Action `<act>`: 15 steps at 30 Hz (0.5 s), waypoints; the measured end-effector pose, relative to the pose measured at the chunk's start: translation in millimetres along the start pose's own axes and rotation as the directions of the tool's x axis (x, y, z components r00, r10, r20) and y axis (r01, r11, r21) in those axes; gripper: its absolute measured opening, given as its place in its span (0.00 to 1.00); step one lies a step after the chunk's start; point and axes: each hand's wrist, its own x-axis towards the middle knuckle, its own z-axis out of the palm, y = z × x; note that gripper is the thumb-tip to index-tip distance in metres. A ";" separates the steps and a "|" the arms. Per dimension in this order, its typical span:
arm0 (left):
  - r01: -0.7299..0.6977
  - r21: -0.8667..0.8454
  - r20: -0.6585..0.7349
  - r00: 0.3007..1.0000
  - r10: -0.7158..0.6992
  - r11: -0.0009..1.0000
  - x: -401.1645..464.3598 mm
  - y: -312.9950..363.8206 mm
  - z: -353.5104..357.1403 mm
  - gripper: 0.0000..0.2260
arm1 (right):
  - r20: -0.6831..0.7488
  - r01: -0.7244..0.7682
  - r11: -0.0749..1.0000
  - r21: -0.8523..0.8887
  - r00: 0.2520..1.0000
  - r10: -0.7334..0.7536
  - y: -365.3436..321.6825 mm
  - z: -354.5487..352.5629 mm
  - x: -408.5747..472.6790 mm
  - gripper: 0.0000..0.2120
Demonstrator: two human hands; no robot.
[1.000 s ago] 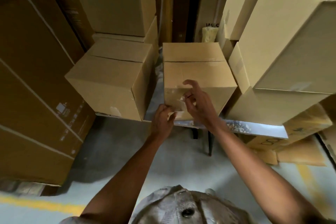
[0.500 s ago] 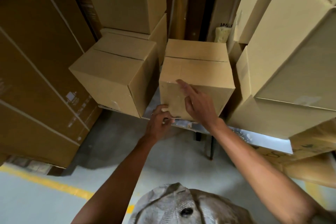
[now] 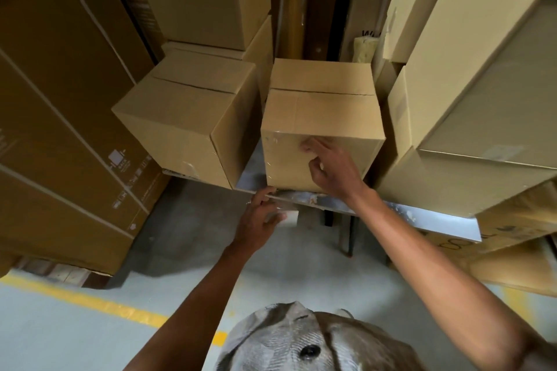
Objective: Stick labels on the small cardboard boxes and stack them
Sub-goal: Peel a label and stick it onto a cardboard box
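Observation:
A small brown cardboard box (image 3: 322, 111) stands on a metal table between other boxes, its top flaps closed. A glossy, clear-looking label (image 3: 278, 156) lies on the left part of its front face. My right hand (image 3: 331, 166) presses its outstretched fingers against that face, just right of the label. My left hand (image 3: 259, 214) hangs below the box at the table's front edge, thumb up near the edge and fingers loosely bent. Something pale shows by its fingertips; whether the hand holds it is unclear.
A second small box (image 3: 187, 126) sits to the left on the same table (image 3: 422, 217). Big cartons (image 3: 482, 93) tower on the right, dark printed cartons (image 3: 60, 135) on the left. A yellow line (image 3: 90, 301) crosses the grey floor.
My right hand went from pinching at the lower front face to pressing with straightened fingers higher up. My left hand dropped from the box's bottom edge to below the table edge.

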 end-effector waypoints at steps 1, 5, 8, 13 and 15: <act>0.007 -0.024 -0.003 1.000 -0.007 1.000 -4.4 2.6 1.1 0.13 | 0.031 -0.009 1.000 0.000 0.999 0.009 -0.5 -0.7 -1.8 0.18; 0.084 -0.185 -0.093 0.990 -0.103 0.979 -16.9 17.3 2.3 0.20 | 0.262 -0.280 0.949 0.146 0.936 0.235 -2.8 2.7 -11.4 0.19; 0.212 -0.449 -0.146 0.941 -0.305 0.868 -16.2 30.2 1.2 0.24 | 0.495 -0.628 0.700 0.341 0.753 0.434 -2.5 4.9 -24.3 0.15; 0.230 -0.501 -0.124 0.935 -0.333 0.834 -8.2 44.2 8.0 0.22 | 0.679 -0.750 0.459 0.476 0.646 0.349 -9.7 4.1 -54.6 0.15; 0.252 -0.526 -0.080 0.936 -0.342 0.812 -4.1 52.7 12.6 0.17 | 0.623 -0.736 0.473 0.484 0.669 0.405 -8.6 3.7 -61.8 0.12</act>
